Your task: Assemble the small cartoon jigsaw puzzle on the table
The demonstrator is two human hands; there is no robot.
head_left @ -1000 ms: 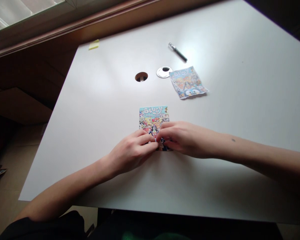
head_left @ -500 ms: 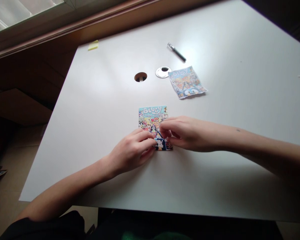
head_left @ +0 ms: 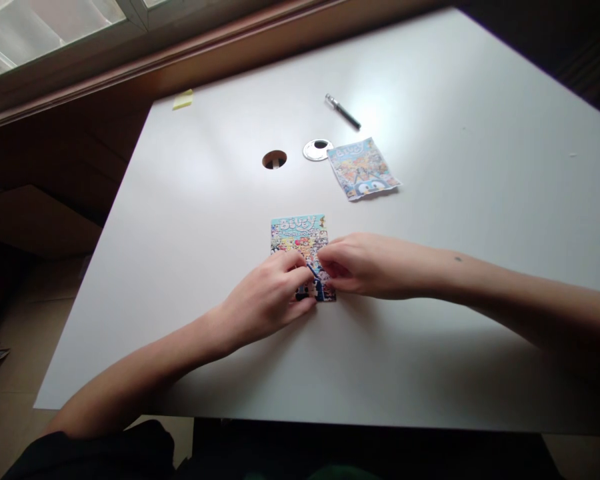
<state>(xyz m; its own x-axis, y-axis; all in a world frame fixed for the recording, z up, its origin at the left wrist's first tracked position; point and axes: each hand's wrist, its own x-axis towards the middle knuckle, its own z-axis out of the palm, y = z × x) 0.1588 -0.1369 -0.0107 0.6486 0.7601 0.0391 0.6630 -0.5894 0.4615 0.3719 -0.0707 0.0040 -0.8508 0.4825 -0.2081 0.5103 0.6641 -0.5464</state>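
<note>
A small, colourful jigsaw puzzle point(head_left: 298, 232) lies flat on the white table, with cartoon figures and white lettering along its top. My left hand point(head_left: 265, 290) bends over its lower left part, thumb near the bottom edge and fingers curled onto the dark blue pieces. From the right side, my right hand point(head_left: 365, 267) reaches in with fingers pinched together at the puzzle's right edge. Fingertips of both hands almost meet over the lower half and hide some pieces. Whether a loose piece is between them I cannot make out.
A creased picture sheet point(head_left: 364, 169) with similar artwork lies behind the puzzle. Near it are a metal ring cover point(head_left: 310, 151), a round hole point(head_left: 275, 160) and a black pen point(head_left: 343, 112). A yellow sticky note point(head_left: 183, 100) is at the table's point(head_left: 430, 373) far left corner.
The view has shifted slightly. My left hand's fingers have moved up a little on the puzzle, with thumb and fingers wider apart. My right hand stays at the right edge.
</note>
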